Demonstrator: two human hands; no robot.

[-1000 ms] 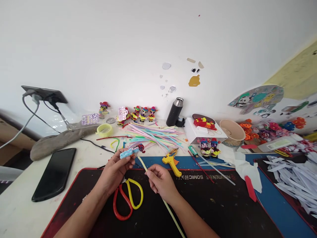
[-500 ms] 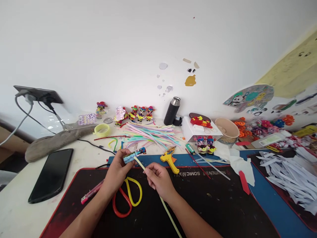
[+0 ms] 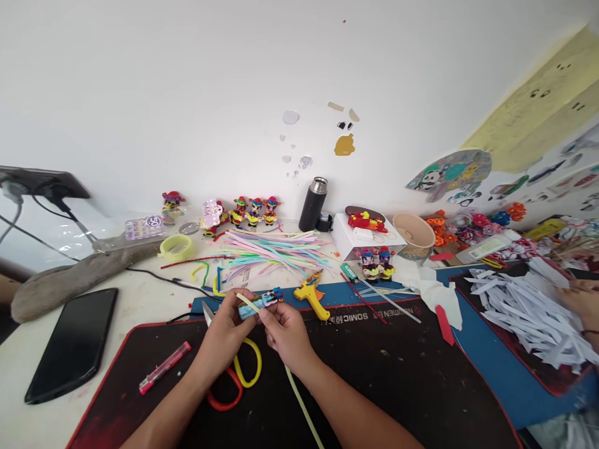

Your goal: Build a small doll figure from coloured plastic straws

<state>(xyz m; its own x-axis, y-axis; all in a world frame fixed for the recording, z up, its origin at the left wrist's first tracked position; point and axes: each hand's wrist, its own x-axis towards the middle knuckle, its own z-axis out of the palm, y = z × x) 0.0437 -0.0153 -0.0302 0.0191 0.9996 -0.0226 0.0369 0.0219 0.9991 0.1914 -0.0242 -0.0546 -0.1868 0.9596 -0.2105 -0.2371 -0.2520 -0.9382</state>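
Observation:
My left hand (image 3: 229, 324) is closed on a small light-blue figure (image 3: 250, 307) with a dark and red end pointing right. My right hand (image 3: 285, 327) pinches a pale yellow strip (image 3: 299, 402), whose upper end lies across the blue figure while the long tail hangs down past my right wrist. Both hands meet at the figure, above the black mat. Under my left forearm lie scissors (image 3: 250, 371) with one red and one yellow handle loop. A yellow glue gun (image 3: 313, 298) rests just beyond my right hand.
Pastel strips (image 3: 276, 252), small figures (image 3: 255, 212) and a black flask (image 3: 313, 204) stand behind. At left are a phone (image 3: 72, 343), a red pen (image 3: 165, 368) and yellow tape (image 3: 176, 247). White paper strips (image 3: 528, 318) and another person's hand (image 3: 583, 305) are at right.
My right hand has come up against the blue figure, and the strip's end now lies across it. The view has shifted right, bringing another person's hand into sight at the right edge.

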